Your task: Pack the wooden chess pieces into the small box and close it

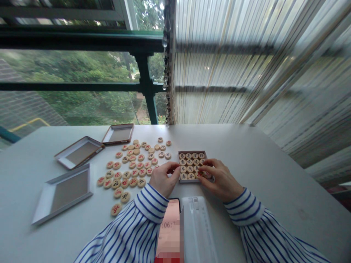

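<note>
One phone, nearest. Fingers?
— Left hand: bunched at left edge of box, maybe bracing. Right hand: parted over near-row pieces, right end. Can't tell if either grips.
Box?
— On counter between hands, likely for two-handed reach.

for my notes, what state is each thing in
small box, open, pieces in rows
loose pieces, scattered, some blank side up
three trays, open side up
phone, screen lit
plastic case, seemingly shut
string curtain, hanging
left hand, at box edge, grip unclear
right hand, over box, grip unclear
</note>
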The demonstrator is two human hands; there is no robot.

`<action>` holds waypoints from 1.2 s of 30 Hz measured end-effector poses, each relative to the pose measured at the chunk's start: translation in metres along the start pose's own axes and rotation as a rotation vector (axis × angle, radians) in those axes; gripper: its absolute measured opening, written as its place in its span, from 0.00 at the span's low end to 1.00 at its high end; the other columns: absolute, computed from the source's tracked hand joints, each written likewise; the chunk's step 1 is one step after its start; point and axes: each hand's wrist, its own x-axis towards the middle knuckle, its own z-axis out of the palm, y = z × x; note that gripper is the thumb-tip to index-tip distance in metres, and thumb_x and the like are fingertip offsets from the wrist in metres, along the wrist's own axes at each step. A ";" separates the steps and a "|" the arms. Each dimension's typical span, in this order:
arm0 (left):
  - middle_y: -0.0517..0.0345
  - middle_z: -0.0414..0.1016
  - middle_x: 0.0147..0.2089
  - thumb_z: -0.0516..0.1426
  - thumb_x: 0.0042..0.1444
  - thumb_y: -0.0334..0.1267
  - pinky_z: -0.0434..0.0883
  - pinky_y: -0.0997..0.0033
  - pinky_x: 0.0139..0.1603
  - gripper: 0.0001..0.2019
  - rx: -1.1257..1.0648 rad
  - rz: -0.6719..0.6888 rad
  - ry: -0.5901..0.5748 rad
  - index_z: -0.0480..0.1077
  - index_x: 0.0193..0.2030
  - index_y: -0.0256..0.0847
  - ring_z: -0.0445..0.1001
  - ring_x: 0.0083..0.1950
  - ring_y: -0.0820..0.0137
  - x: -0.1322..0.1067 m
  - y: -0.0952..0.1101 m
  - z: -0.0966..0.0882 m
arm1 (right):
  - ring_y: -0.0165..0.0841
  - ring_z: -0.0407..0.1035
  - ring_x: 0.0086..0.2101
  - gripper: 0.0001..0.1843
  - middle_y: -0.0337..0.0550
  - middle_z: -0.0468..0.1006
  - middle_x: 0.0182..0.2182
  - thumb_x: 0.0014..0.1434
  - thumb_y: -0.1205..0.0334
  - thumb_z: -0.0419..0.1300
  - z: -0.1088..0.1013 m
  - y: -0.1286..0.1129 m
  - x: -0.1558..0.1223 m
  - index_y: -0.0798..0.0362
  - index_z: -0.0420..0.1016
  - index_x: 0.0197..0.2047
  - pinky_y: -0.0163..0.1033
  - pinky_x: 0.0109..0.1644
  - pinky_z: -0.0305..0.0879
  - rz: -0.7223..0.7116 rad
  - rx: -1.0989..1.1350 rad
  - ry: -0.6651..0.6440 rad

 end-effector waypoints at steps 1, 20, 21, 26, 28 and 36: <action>0.57 0.77 0.29 0.54 0.49 0.39 0.71 0.73 0.35 0.10 0.003 0.002 0.001 0.73 0.34 0.38 0.74 0.29 0.73 0.000 0.000 0.000 | 0.37 0.64 0.40 0.12 0.47 0.70 0.40 0.51 0.57 0.57 0.000 0.000 0.000 0.49 0.75 0.38 0.45 0.43 0.62 -0.004 -0.006 -0.004; 0.58 0.77 0.28 0.54 0.49 0.39 0.71 0.74 0.34 0.09 0.023 0.015 0.014 0.73 0.33 0.38 0.73 0.29 0.73 0.000 0.000 0.000 | 0.37 0.64 0.41 0.11 0.47 0.70 0.40 0.52 0.57 0.56 -0.002 0.001 0.000 0.49 0.76 0.37 0.45 0.43 0.62 -0.008 -0.014 -0.035; 0.58 0.77 0.28 0.54 0.49 0.39 0.71 0.74 0.34 0.09 0.026 0.017 0.014 0.74 0.33 0.38 0.73 0.28 0.73 0.000 0.000 0.000 | 0.37 0.64 0.41 0.11 0.47 0.70 0.40 0.52 0.57 0.56 -0.002 0.001 0.000 0.49 0.75 0.37 0.45 0.43 0.62 -0.011 -0.014 -0.035; 0.57 0.77 0.28 0.54 0.49 0.39 0.71 0.73 0.34 0.09 0.023 0.017 0.012 0.73 0.33 0.38 0.73 0.28 0.73 0.000 0.001 -0.001 | 0.38 0.64 0.41 0.11 0.47 0.70 0.40 0.52 0.57 0.56 -0.002 0.001 0.001 0.49 0.76 0.37 0.45 0.43 0.62 -0.015 -0.004 -0.038; 0.57 0.77 0.28 0.54 0.49 0.39 0.71 0.73 0.34 0.09 0.026 0.019 0.014 0.73 0.33 0.38 0.73 0.29 0.73 0.000 0.001 -0.001 | 0.38 0.64 0.41 0.11 0.47 0.70 0.40 0.52 0.56 0.56 -0.002 0.001 0.000 0.49 0.76 0.37 0.45 0.43 0.62 -0.017 -0.004 -0.032; 0.57 0.77 0.29 0.54 0.49 0.38 0.71 0.73 0.35 0.09 0.014 0.018 0.003 0.73 0.33 0.38 0.74 0.29 0.73 0.000 -0.001 0.000 | 0.37 0.64 0.40 0.11 0.47 0.71 0.40 0.52 0.57 0.57 -0.001 0.002 0.000 0.49 0.76 0.37 0.44 0.43 0.63 -0.032 -0.018 -0.023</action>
